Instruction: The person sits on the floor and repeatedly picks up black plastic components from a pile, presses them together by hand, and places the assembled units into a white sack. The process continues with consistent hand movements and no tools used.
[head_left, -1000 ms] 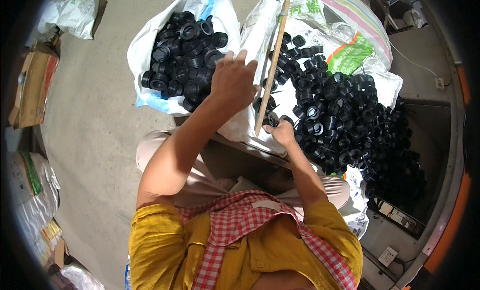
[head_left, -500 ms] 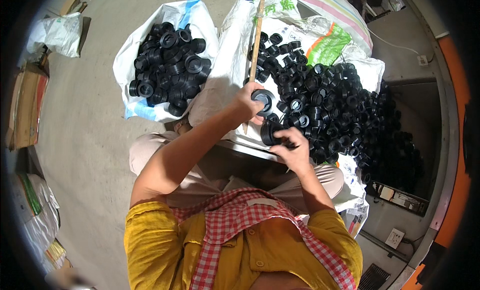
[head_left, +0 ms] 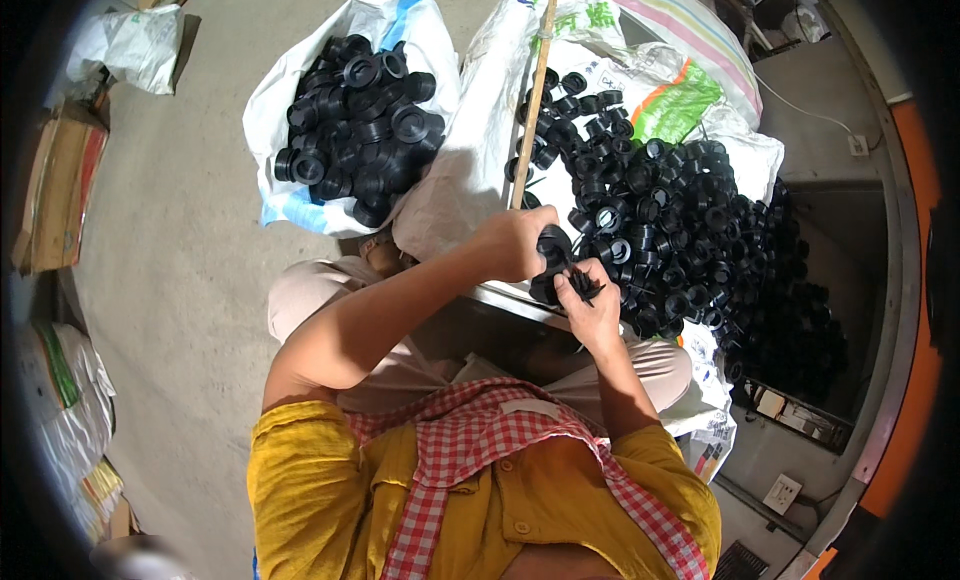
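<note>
My left hand (head_left: 516, 245) is closed round a black plastic ring fitting (head_left: 554, 242), held tilted over the edge of the work surface. Against its lower side, my right hand (head_left: 594, 316) is closed in a pinch, with thin black strips (head_left: 587, 286) sticking out between the fingers. The two hands almost meet. Another dark round part (head_left: 543, 289) shows just below the fitting, partly hidden by my fingers. Beyond my hands lies a large heap of small black ring fittings (head_left: 650, 215) on white sacking.
A white sack (head_left: 268, 130) at the far left holds several larger black fittings (head_left: 365, 120). A wooden stick (head_left: 536, 110) stands between the sack and the heap. Cardboard (head_left: 65, 195) leans at the left rim. At the right are a socket (head_left: 783, 493) and an orange panel (head_left: 905, 400).
My left hand has turned the ring fitting from face-up to tilted and brought it lower. The right hand has moved up against it, its fingers now pinched with thin strips showing.
</note>
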`<state>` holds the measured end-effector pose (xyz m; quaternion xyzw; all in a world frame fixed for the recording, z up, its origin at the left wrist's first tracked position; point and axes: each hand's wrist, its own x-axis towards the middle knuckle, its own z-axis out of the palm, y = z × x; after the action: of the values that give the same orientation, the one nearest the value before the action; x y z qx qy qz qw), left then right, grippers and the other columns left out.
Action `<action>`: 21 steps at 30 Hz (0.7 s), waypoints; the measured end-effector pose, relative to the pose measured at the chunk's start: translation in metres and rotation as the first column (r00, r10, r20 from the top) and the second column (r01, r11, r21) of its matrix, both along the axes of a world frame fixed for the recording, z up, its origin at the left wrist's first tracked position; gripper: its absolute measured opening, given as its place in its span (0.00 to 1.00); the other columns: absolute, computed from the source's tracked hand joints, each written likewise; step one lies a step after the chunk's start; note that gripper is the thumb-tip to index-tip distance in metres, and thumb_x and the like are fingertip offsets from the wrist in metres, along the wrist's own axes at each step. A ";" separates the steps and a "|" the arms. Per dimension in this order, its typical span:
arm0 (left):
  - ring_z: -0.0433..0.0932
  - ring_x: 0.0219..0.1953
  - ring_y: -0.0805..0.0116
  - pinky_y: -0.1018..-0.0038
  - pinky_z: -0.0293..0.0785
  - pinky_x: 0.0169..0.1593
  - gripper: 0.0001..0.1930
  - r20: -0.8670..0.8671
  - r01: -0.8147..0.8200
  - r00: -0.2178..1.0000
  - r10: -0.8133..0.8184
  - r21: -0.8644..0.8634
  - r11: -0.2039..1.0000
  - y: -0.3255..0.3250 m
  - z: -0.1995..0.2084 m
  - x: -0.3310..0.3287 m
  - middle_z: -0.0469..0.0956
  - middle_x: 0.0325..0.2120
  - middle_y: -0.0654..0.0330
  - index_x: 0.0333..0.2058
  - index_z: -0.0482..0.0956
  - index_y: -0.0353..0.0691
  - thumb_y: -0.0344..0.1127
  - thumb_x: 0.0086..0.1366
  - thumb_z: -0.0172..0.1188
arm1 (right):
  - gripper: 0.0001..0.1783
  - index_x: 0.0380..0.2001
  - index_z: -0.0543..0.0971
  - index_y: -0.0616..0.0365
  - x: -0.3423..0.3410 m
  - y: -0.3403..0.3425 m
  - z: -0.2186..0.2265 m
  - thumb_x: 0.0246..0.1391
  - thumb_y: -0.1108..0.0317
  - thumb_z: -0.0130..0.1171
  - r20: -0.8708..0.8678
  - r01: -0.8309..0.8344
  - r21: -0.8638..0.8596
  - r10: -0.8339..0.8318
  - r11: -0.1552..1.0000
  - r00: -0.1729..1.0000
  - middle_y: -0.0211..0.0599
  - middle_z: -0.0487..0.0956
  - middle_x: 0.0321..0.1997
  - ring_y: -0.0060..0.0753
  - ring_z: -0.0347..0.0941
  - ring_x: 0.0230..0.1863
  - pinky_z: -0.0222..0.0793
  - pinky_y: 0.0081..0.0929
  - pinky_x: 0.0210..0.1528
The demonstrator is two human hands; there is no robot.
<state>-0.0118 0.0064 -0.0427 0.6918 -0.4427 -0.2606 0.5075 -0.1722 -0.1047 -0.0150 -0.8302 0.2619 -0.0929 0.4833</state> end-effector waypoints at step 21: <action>0.76 0.47 0.64 0.66 0.76 0.47 0.18 -0.905 0.289 0.161 -0.395 -0.339 0.895 0.005 0.001 -0.012 0.75 0.45 0.52 0.50 0.69 0.37 0.30 0.62 0.58 | 0.07 0.33 0.71 0.61 0.032 -0.033 -0.003 0.54 0.71 0.58 0.698 -0.020 -0.208 0.163 0.978 0.697 0.49 0.80 0.39 0.36 0.74 0.31 0.68 0.28 0.37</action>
<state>-0.0242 0.0115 -0.0419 0.2463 -0.1951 -0.7132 0.6265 -0.1407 -0.1377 -0.0184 -0.7829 0.0035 -0.4056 0.4718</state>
